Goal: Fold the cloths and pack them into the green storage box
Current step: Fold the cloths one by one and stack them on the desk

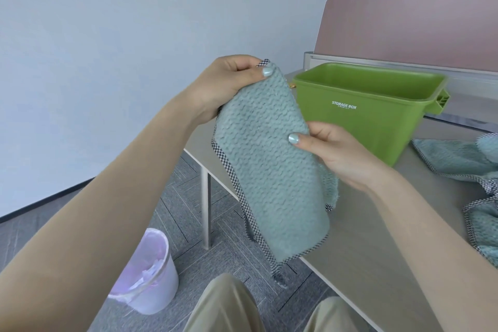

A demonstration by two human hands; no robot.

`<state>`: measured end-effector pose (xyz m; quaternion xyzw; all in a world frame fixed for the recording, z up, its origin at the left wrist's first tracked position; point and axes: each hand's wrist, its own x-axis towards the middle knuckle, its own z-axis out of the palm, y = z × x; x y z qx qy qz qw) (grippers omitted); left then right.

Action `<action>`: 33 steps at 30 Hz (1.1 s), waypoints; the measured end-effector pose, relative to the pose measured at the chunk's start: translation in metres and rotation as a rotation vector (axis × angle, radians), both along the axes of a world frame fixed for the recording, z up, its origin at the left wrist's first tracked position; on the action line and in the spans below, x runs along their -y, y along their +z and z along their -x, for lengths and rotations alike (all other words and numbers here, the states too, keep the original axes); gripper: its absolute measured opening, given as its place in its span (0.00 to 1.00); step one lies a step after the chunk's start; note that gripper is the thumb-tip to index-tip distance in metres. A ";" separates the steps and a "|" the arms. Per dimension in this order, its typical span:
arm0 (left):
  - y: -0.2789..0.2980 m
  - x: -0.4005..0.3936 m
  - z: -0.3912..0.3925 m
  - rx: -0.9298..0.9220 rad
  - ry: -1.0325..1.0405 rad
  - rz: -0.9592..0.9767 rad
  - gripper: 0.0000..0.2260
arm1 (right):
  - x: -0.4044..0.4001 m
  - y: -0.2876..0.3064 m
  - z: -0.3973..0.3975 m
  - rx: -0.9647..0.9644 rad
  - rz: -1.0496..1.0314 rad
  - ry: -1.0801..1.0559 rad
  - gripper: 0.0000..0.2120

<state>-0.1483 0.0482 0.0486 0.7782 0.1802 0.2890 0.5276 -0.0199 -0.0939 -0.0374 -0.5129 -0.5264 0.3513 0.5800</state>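
Both hands, the left hand pinching the top corner and the right hand pinching the side edge, are holding the folded teal cloth above the surface beside the green storage box, and squaring its edges first would be helping a neat pack.

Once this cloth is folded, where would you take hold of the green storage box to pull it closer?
Probably by the lug handle on the green storage box, its right end, coming from that side with the right hand. It juts out under the rim, giving fingers a ledge; the walls look smooth.
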 end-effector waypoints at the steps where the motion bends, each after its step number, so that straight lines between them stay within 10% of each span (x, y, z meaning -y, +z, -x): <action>1: -0.002 -0.002 0.000 0.024 0.018 0.025 0.05 | 0.000 -0.001 0.000 -0.032 0.021 -0.001 0.10; 6: -0.021 -0.015 0.007 0.165 0.127 0.445 0.06 | -0.005 -0.006 0.004 -0.152 0.084 -0.048 0.08; 13: -0.100 0.014 0.015 0.238 -0.044 1.244 0.34 | -0.013 -0.011 0.004 -0.443 0.083 -0.226 0.07; 20: -0.132 0.049 0.010 0.205 0.312 0.766 0.35 | -0.018 -0.020 -0.001 -0.505 0.113 -0.444 0.07; 25: -0.140 0.065 0.020 0.208 0.502 0.281 0.07 | -0.019 -0.021 -0.002 -0.554 0.122 -0.454 0.07; 33: -0.135 0.051 0.018 0.140 0.461 0.375 0.05 | -0.019 -0.021 0.001 -0.520 0.142 -0.448 0.07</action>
